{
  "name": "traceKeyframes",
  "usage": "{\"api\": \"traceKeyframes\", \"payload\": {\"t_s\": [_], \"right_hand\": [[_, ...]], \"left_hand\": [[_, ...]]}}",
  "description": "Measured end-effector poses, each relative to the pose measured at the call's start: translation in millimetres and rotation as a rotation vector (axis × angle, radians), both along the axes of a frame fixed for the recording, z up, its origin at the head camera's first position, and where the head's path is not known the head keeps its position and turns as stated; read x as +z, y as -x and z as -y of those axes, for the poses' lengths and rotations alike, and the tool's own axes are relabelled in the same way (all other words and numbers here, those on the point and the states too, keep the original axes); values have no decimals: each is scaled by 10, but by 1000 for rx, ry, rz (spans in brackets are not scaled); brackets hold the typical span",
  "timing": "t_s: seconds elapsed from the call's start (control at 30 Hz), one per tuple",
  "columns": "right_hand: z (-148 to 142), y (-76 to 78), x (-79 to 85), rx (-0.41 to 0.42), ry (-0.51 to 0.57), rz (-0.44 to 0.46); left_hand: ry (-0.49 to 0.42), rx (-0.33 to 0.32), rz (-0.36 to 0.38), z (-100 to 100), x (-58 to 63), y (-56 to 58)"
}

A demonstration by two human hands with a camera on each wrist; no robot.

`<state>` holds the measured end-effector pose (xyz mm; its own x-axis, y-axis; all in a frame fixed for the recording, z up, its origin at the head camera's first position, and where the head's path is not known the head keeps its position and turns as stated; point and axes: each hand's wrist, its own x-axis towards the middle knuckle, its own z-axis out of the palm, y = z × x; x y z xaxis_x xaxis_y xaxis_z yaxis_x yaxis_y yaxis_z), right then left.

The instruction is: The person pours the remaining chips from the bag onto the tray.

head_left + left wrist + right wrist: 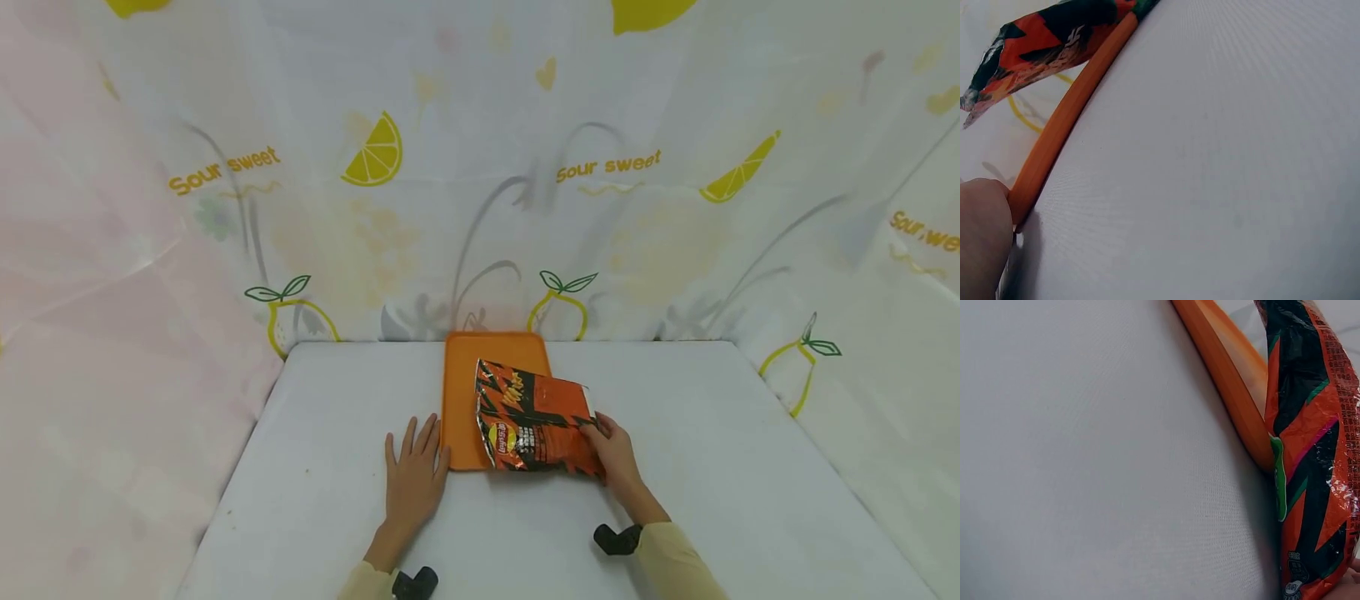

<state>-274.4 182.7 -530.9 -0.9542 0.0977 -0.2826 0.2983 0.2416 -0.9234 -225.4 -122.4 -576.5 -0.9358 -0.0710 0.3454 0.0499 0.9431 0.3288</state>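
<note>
An orange and black chip bag (536,421) with a yellow round logo lies slanted over the right part of an orange tray (459,400). My right hand (617,457) pinches the bag's right end between thumb and fingers. In the right wrist view the bag (1313,456) overlaps the tray's side wall (1229,387), with fingertips at the lower corner. My left hand (415,475) rests flat with fingers spread, its thumb right at the tray's lower left edge. In the left wrist view that thumb (985,231) meets the end of the tray wall (1072,112), and the bag (1054,44) rises above it.
A white table (337,417) bears the tray near its back edge. Behind it hangs a pale curtain (450,208) printed with lemons and lettering, which also runs along both sides. A black wrist device (617,540) sits on the right forearm, another (416,582) on the left.
</note>
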Motion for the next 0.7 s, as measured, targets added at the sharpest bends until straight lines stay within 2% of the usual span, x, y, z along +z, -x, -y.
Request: {"api": "traceKeyframes", "payload": {"t_s": [0.4,0.53,0.7], "right_hand": [[-37,22,-65,38,112,-21],[-82,10,-47,-11,239,17],[-103,-32,-1,-58,476,32]], "left_hand": [[-13,-7,22,-18,28,12],[-9,-13,26,-20,27,7],[-17,-14,11,-3,30,-3]]}}
